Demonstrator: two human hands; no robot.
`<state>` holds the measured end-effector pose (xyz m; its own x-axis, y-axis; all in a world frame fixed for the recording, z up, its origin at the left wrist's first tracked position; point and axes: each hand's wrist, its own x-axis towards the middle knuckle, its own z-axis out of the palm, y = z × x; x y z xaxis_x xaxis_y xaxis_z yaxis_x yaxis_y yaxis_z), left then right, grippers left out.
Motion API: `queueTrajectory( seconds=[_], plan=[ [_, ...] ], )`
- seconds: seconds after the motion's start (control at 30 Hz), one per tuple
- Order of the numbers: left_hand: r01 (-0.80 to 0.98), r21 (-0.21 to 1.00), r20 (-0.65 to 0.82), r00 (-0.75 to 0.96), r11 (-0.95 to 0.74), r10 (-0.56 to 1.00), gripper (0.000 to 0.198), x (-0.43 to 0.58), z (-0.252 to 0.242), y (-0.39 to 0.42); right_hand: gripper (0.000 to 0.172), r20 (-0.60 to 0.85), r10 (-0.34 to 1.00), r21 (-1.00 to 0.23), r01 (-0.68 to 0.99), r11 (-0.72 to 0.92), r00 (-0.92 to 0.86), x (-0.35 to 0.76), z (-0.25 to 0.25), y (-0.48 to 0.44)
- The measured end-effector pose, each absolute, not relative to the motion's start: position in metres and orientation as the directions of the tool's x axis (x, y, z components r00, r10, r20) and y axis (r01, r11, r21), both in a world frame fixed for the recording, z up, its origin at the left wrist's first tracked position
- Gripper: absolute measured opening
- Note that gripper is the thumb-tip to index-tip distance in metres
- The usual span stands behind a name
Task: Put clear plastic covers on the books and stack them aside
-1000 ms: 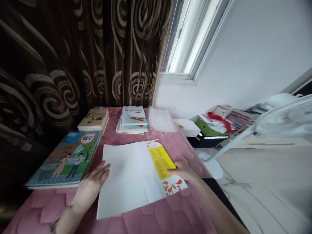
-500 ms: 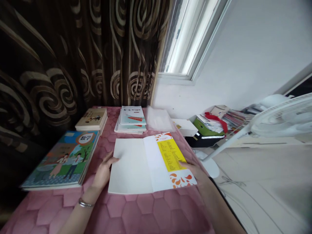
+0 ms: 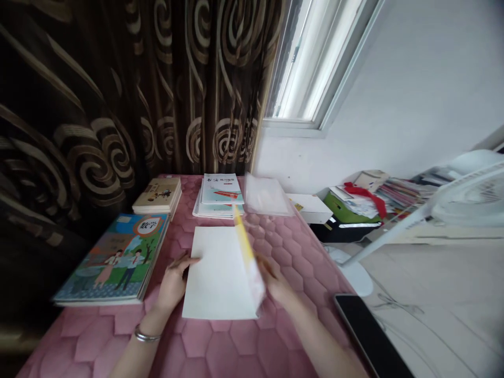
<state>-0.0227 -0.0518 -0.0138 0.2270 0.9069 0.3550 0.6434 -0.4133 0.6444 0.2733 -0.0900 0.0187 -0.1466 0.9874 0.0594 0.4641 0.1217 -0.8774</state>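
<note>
A book (image 3: 218, 275) lies with a blank white page up in front of me on the pink quilted cloth (image 3: 220, 344). My left hand (image 3: 173, 283), with a silver bangle at the wrist, grips the book's left edge, thumb on top of the page. On the other side, my right hand (image 3: 275, 281) holds the book's white and yellow cover flap (image 3: 249, 257), which stands almost upright and is blurred. That hand's fingertips are partly hidden behind the flap. Left of my hands is a stack of textbooks (image 3: 114, 257) with a colourful cover.
Behind the textbooks sits a pile of small tan books (image 3: 157, 194). White-and-teal booklets (image 3: 220, 189) and clear plastic sheets (image 3: 265, 195) lie at the back. A phone-like black slab (image 3: 370, 333) rests at the right edge. Beyond stand a white box (image 3: 311, 207) and a fan (image 3: 358, 278).
The right-hand flap of the book has swung up from lying flat to nearly upright, moving left with my right hand. My left hand keeps its hold on the left edge. The view has shifted slightly.
</note>
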Motion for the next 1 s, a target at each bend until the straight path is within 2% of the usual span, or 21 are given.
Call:
queueTrajectory(
  seconds=[0.1, 0.23, 0.33, 0.4, 0.5, 0.63, 1.0],
  plan=[
    [0.646, 0.665, 0.334, 0.191, -0.374, 0.923, 0.044, -0.024, -0.018, -0.051, 0.044, 0.143, 0.933, -0.755, 0.573, 0.319, -0.331, 0.247, 0.021, -0.093],
    [0.6, 0.747, 0.296, 0.089, -0.288, 0.951, 0.052, -0.029, -0.027, -0.049, 0.056, 0.013, 0.886, -0.498, 0.766, 0.407, -0.463, 0.222, 0.015, -0.094],
    [0.566, 0.777, 0.282, 0.078, -0.275, 0.956, 0.042, -0.03, -0.025, -0.05, 0.063, -0.002, 0.869, -0.402, 0.796, 0.452, -0.494, 0.214, 0.008, -0.095],
    [0.597, 0.757, 0.257, 0.103, -0.267, 0.961, 0.037, -0.028, -0.021, -0.052, 0.064, 0.004, 0.867, -0.384, 0.8, 0.461, -0.498, 0.213, 0.005, -0.097],
    [0.668, 0.682, 0.263, 0.158, -0.299, 0.952, 0.039, -0.024, -0.015, -0.056, 0.066, 0.015, 0.863, -0.364, 0.801, 0.474, -0.504, 0.209, 0.003, -0.099],
    [0.73, 0.601, 0.29, 0.181, -0.326, 0.94, 0.041, -0.023, -0.018, -0.057, 0.06, 0.05, 0.846, -0.343, 0.786, 0.514, -0.531, 0.201, 0.001, -0.089],
    [0.779, 0.512, 0.373, 0.178, -0.362, 0.911, 0.036, -0.022, -0.03, -0.058, 0.05, 0.021, 0.79, -0.301, 0.749, 0.59, -0.613, 0.164, 0.009, -0.012]
  ],
)
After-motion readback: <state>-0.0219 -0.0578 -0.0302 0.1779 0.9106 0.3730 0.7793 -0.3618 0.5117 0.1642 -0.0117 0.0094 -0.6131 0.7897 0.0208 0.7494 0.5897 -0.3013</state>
